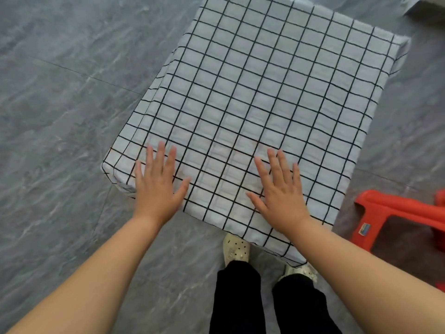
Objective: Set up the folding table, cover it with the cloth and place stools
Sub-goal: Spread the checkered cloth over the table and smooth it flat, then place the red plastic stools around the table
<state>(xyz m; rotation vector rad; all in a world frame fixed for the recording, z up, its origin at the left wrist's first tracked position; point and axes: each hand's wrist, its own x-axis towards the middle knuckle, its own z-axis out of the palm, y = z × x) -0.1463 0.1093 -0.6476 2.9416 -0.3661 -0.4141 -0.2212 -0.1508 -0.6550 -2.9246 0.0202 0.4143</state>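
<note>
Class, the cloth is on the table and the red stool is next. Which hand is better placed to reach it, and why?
The right hand. The red stool stands on the floor just off the table's near right corner, on that hand's side. The left hand lies flat on the cloth near the opposite corner and would have to cross over.

**Floor, shoes, trousers**

A grey stone-look tile floor (60,97) with pale veining and thin grout lines fills the view. On it stand two cream perforated clogs (236,248), below black trouser legs (236,297). A grey object (428,6) sits at the top right corner, too cropped to identify.
</note>
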